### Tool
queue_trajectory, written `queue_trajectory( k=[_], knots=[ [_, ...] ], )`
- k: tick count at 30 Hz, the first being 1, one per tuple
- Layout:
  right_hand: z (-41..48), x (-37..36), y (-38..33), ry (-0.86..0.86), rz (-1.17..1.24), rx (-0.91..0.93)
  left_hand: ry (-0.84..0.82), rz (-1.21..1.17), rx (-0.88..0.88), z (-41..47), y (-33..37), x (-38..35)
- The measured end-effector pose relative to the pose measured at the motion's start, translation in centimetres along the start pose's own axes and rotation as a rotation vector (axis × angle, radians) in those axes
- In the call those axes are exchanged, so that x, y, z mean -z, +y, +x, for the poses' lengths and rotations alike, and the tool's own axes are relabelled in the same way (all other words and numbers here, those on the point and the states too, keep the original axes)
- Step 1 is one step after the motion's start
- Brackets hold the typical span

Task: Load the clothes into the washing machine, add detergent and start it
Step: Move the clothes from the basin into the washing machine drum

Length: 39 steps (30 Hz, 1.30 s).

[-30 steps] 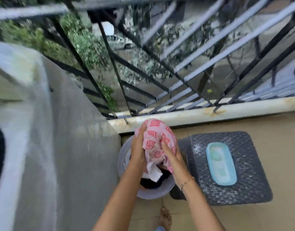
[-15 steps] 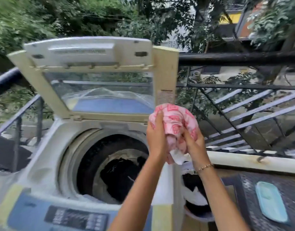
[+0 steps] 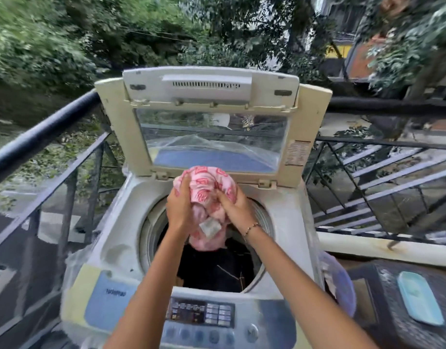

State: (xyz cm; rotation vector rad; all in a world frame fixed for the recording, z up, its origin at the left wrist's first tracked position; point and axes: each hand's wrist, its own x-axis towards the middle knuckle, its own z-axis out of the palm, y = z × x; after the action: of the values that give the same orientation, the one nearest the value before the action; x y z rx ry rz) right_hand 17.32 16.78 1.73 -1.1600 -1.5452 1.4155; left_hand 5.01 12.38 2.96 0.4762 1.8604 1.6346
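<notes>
A bunched pink cloth with a red pattern (image 3: 208, 183) hangs over the mouth of the top-loading washing machine (image 3: 111, 250). My left hand (image 3: 179, 210) grips its left side and my right hand (image 3: 235, 209) grips its right side. A white tag shows at the cloth's lower part. The machine's lid (image 3: 207, 122) stands raised at the back. Dark clothes (image 3: 217, 268) lie inside the drum below the cloth. The control panel (image 3: 200, 316) runs along the machine's near edge.
A bucket (image 3: 340, 285) with laundry stands just right of the machine. Beside it is a dark stool (image 3: 393, 321) carrying a light blue lid or tray (image 3: 419, 298). Black balcony railings (image 3: 383, 172) run along the left side and behind on the right.
Both hands carried the pink cloth from the bucket on the floor, up and left, to above the machine's drum. The view swung from the floor to the machine.
</notes>
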Motion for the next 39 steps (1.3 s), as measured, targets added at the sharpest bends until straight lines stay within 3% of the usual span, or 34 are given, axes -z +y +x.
queue_trajectory(
  k=[3,5,10,15,20,23,26,30,32,35,39],
  knots=[
    [-0.1,-1.1,0.3,0.012,-0.024,-0.011,-0.021,0.06,-0.016,0.7,-0.6,1.0],
    [-0.1,-1.4,0.8,-0.01,-0.139,-0.042,-0.044,0.219,-0.007,1.4,-1.3,1.5],
    [-0.6,-0.2,3.5,-0.205,-0.472,-0.273,-0.073,0.645,0.192,1.4,-3.8,2.1],
    [-2.1,4.1,4.1,-0.06,-0.572,-0.076,-0.07,0.674,-0.142,-3.1,-4.5,-2.1],
    [-2.8,13.6,4.1,0.268,-0.579,0.129,-0.182,0.534,-0.522,-10.1,-3.2,-12.3],
    [-2.7,21.4,6.3,0.379,-0.545,0.029,-0.309,0.505,-0.717,-14.2,-2.7,-20.1],
    [-2.7,28.4,11.0,0.43,-0.556,-0.127,-0.448,0.596,-0.787,-17.3,-4.1,-28.0],
    [-3.0,35.0,19.1,0.406,-0.555,-0.357,-0.582,0.82,-0.67,-18.3,-9.9,-36.9],
    [-3.3,37.3,23.3,0.365,-0.542,-0.446,-0.613,0.938,-0.531,-17.8,-14.6,-39.9],
    [-3.5,39.3,30.1,0.284,-0.549,-0.546,-0.678,1.075,-0.269,-16.6,-22.7,-41.2],
    [-3.6,40.7,39.8,0.173,-0.556,-0.62,-0.715,1.164,-0.066,-14.9,-35.4,-40.2]
  ],
)
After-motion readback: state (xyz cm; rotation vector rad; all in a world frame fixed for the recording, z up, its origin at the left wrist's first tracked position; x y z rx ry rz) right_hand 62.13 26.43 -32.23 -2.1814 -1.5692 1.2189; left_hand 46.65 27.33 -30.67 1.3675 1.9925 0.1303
